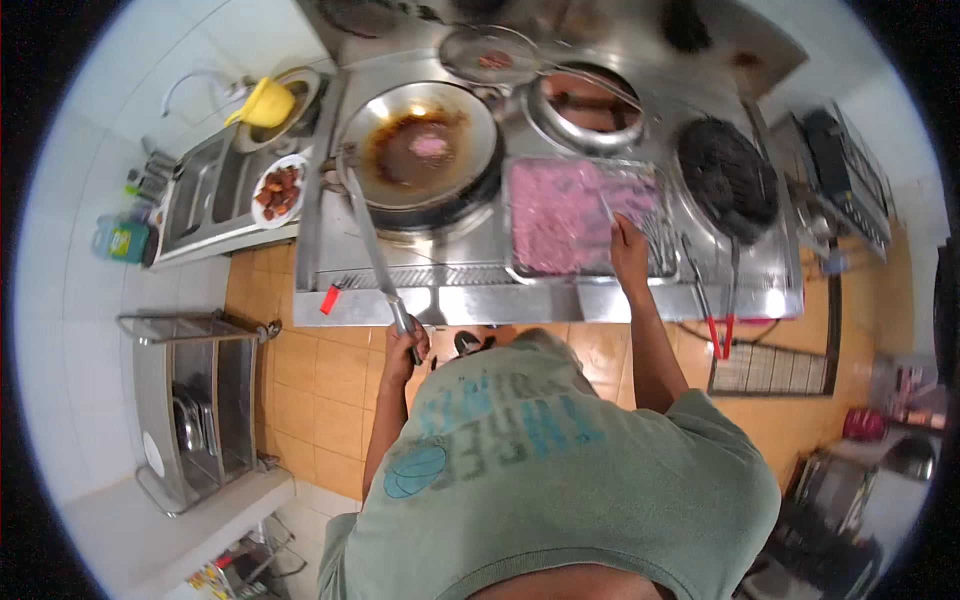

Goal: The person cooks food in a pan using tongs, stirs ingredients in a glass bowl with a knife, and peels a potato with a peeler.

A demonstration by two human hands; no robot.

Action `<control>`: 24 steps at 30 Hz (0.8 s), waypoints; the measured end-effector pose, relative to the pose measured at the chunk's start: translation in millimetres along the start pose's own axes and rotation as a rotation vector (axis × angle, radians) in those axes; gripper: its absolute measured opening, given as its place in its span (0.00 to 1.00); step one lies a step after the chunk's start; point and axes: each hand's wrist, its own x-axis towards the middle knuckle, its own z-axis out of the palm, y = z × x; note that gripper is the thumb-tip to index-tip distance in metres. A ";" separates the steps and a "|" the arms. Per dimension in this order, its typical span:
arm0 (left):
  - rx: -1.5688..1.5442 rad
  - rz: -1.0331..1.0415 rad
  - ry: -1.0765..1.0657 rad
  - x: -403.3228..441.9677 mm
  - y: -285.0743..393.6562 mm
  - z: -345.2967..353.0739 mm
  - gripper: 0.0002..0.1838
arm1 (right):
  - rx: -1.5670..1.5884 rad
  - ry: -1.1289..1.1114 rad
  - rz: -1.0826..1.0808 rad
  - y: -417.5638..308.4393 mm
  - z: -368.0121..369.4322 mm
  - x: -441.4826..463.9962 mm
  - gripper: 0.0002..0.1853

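My left hand (406,347) is closed round the grip of a long-handled metal utensil (375,245). Its shaft reaches up to the left rim of a wok (478,135); I cannot make out its head clearly. Dark oil (395,165) lies in the wok, with a pink lump of meat mixture (430,146) in it. Over a rectangular metal tray (655,255), my right hand (626,240) grips a thin metal utensil (606,205), perhaps a spoon. Pink minced meat mixture (550,220) fills the tray's left part, and a thinner smear covers the right.
A strainer (490,55) and a metal pot (590,135) stand behind. A black pan (727,180) and red-handled tongs (712,320) lie right. Left are a plate of browned pieces (277,192), a sink (190,205) and a yellow dipper (268,103).
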 end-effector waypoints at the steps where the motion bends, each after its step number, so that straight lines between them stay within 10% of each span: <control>1: -0.020 -0.010 -0.023 0.6 -2.3 6.3 0.07 | -0.033 0.010 0.045 21.0 -16.0 -20.1 0.15; 6: -0.032 -0.080 -0.086 2.1 -19.2 44.6 0.07 | -0.132 -0.090 0.215 124.0 -25.0 -77.2 0.22; 9: -0.016 -0.071 -0.037 -2.6 -34.7 73.1 0.08 | -0.609 -0.563 0.326 71.4 -55.4 -64.2 0.33; 19: -0.272 0.112 0.399 -134.5 -106.8 184.3 0.06 | -0.056 -0.619 -0.576 39.0 -80.2 -21.2 0.41; 24: -0.276 0.246 0.607 -217.4 -145.8 197.4 0.08 | 1.021 -1.450 0.311 -51.4 -44.9 -81.7 0.47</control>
